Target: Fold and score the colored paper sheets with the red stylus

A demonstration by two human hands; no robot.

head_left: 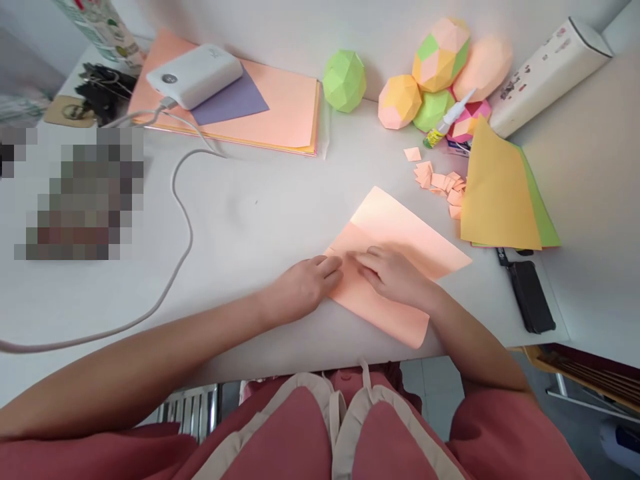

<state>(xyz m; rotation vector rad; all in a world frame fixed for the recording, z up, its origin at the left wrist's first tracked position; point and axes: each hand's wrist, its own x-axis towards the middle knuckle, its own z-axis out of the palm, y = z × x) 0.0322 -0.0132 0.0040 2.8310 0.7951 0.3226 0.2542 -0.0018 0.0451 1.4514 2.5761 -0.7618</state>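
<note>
A sheet of peach paper (pixel 390 223) lies on the white desk with a crease or fold across it; its front edge curls up slightly. My left hand (pixel 310 285) is closed at the sheet's left edge, fingers pressed together on the paper. Close beside it, my right hand (pixel 393 270) has its fingers drawn together and pressed against the sheet near the fold. The undersides of both hands are hidden. Small cut peach paper pieces (pixel 447 183) lie in a pile beyond the sheet.
Several faceted paper balls, including a green one (pixel 345 81), stand at the back. A glue tube (pixel 445 125) leans there. Yellow paper (pixel 500 193) and a black case (pixel 533 297) are at right. A power bank (pixel 197 75) sits on stacked paper; its white cable (pixel 187 233) crosses the desk.
</note>
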